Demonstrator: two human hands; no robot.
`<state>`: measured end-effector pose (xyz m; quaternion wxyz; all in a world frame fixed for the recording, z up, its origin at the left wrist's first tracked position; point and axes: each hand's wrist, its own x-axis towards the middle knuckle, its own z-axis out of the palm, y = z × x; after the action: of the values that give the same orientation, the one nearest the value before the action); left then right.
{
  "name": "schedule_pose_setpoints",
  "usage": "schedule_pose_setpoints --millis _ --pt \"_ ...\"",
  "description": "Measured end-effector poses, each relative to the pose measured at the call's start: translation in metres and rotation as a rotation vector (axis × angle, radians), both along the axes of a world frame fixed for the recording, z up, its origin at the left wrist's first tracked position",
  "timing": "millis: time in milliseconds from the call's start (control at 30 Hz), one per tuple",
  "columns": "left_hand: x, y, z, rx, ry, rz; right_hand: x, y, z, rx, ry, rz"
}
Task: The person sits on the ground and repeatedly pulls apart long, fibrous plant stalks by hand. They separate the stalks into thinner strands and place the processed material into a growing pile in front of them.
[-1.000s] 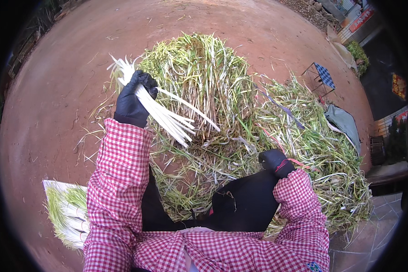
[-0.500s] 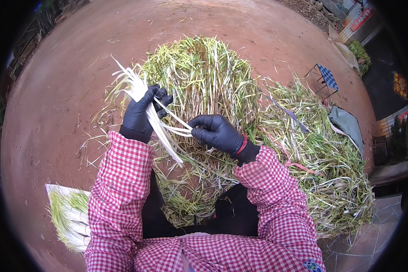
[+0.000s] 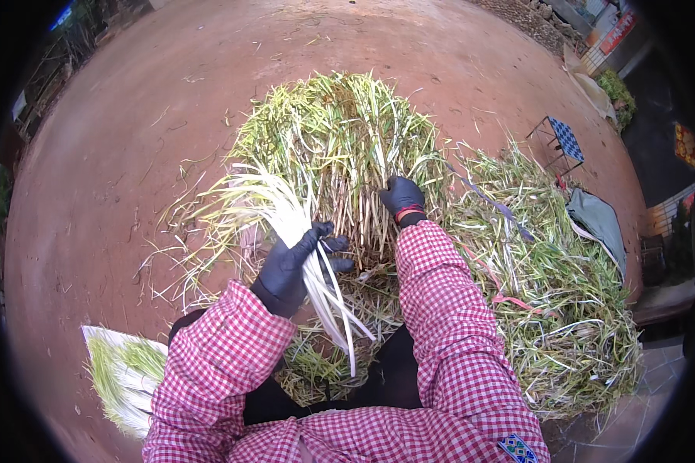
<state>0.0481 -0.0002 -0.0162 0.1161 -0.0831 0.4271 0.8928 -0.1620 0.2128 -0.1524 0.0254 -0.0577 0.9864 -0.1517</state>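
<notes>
My left hand [image 3: 292, 266], in a black glove, is closed round a bunch of chives [image 3: 289, 212] with long white stems. Their pale yellow-green tips fan out to the upper left, and the white ends hang down past the fingers. In front of me a big heap of untrimmed chives [image 3: 336, 131] stands with green tops and brownish lower stems. My right hand [image 3: 401, 196], also gloved in black with a red band at the wrist, has its fingers curled against stalks at the heap's right side. The fingertips are partly hidden there.
A second, looser heap of chives [image 3: 564, 339] spreads along the right, with a grey-green cloth [image 3: 597, 224] on its far edge. Beyond it stands a small stool with a blue checked top [image 3: 566, 139]. Trimmed bunches [image 3: 127, 374] lie on a white sheet at lower left.
My right hand has left the stalks by the left hand and reached forward to the heap. My left hand has come down and to the right, still holding its bunch.
</notes>
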Motion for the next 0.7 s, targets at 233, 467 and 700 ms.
schedule_pose_setpoints --millis 233,467,700 --pt "0.068 0.044 0.002 0.175 -0.223 -0.351 0.000 0.055 0.071 -1.183 0.485 0.145" --pt "0.050 0.007 0.033 0.365 -0.054 -0.134 0.040 0.060 0.124 -1.311 -0.369 0.092" --pt "-0.002 -0.053 0.034 0.559 0.225 0.127 0.081 0.045 0.158 -0.955 -0.831 0.023"
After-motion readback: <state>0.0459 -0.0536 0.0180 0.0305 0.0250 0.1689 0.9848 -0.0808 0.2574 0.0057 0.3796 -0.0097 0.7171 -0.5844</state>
